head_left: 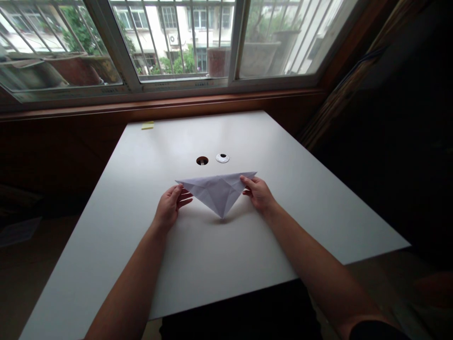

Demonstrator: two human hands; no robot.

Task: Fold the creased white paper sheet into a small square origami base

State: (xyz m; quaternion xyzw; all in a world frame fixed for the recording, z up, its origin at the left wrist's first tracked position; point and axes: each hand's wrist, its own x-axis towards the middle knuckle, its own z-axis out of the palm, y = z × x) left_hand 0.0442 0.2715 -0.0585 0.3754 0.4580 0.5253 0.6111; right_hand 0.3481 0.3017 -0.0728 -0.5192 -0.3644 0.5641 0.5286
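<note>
A white sheet of paper (216,190), folded into a triangle with its point toward me, hangs just above the white table (141,156) and throws a small shadow. My left hand (170,207) pinches its left corner with thumb and fingers. At the right corner my right hand (257,192) pinches the paper the same way. Crease lines run across the paper's face.
A round cable hole (202,160) and its white cap (222,157) lie just beyond the paper. A small yellow note (147,125) sits at the table's far left edge. Behind the table runs a wooden sill under a barred window (184,42).
</note>
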